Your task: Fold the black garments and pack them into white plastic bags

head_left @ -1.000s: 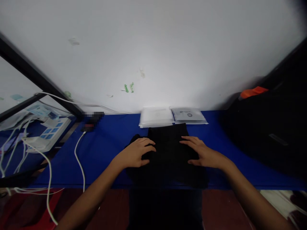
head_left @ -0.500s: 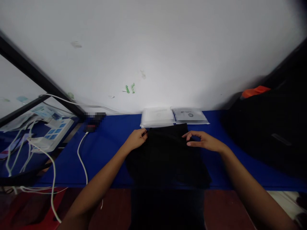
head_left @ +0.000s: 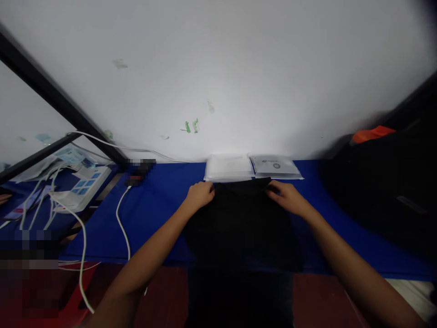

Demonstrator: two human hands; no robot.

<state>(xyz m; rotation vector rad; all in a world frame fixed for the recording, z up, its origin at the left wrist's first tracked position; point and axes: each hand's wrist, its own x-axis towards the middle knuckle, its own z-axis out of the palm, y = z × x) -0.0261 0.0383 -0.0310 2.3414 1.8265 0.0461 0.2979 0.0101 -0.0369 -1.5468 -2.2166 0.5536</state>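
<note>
A black garment (head_left: pixel 242 223) lies spread on the blue table, its narrower top edge away from me and its wider end near the front edge. Whether it is shorts or a skirt, I cannot tell. My left hand (head_left: pixel 201 193) is closed on its top left corner, the fingers curled over the cloth. At the top right corner, my right hand (head_left: pixel 286 196) pinches the edge between thumb and fingers. The top edge runs fairly straight between both hands. Just beyond it lie a white plastic pouch (head_left: pixel 228 167) and a translucent pouch with dark print (head_left: pixel 276 167).
A large black bag (head_left: pixel 382 191) with an orange piece (head_left: pixel 373 134) stands at right. Leftward are a power strip (head_left: pixel 85 187), white cables (head_left: pixel 122 223) and a pixelated dark device (head_left: pixel 139 172). Another person's hand (head_left: pixel 4 198) shows at the left edge. A white wall (head_left: pixel 266 82) rises behind.
My right hand has closed on the garment's top right corner; before, its fingers were apart there. The top edge is straighter. The view has shifted slightly, and another person's hand has appeared at left.
</note>
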